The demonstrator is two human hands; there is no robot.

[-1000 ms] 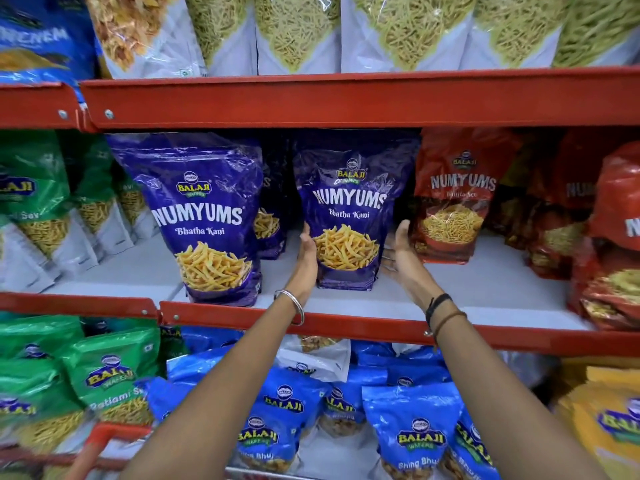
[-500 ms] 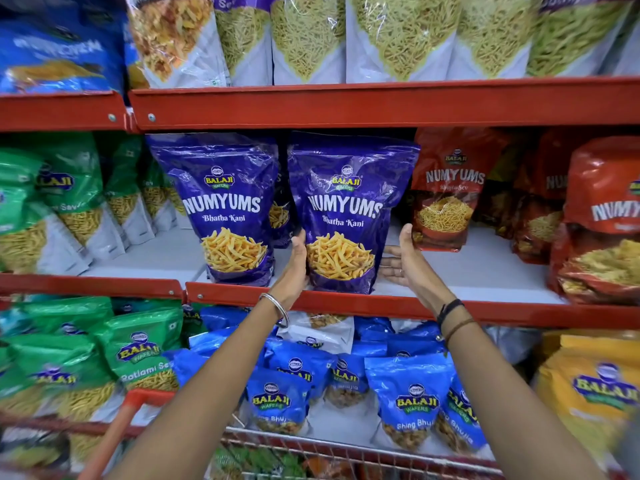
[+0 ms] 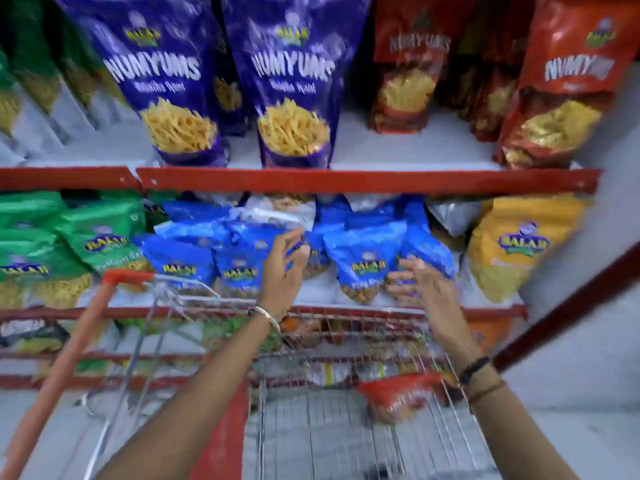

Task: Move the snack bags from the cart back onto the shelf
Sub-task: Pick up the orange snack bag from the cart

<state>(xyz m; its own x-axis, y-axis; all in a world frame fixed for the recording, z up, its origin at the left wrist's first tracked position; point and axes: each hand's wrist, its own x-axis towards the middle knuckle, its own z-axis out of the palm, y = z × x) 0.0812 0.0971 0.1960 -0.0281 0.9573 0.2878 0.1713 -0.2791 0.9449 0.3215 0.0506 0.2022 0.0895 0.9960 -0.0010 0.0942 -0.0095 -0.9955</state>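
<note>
1. Red-edged store shelving (image 3: 346, 181) fills the upper two thirds of the frame, its front lip running straight across just above the middle; the whole view is motion-blurred.
2. On that shelf two purple snack bags (image 3: 291, 81) stand upright side by side at the top centre, their bases right at the front lip, with bare white shelf showing between them and the red bags (image 3: 561, 84) at upper right.
3. Below the lip, blue bags (image 3: 367, 261) are packed tightly across the centre, green bags (image 3: 100, 233) at left and a yellow bag (image 3: 519, 244) at right.
4. The left hand (image 3: 282, 261) is at mid-frame in front of the blue bags, fingers spread and holding nothing.
5. The right hand (image 3: 420, 284) is right of centre, fingers loosely splayed, also empty; whether it touches the blue bags cannot be told.
6. A wire cart (image 3: 346, 441) takes up the lower centre, its far rim close against the lower shelf edge.
7. A red snack bag (image 3: 398, 396) lies in the cart at lower right, under the right forearm, with open wire floor beside it.
</note>
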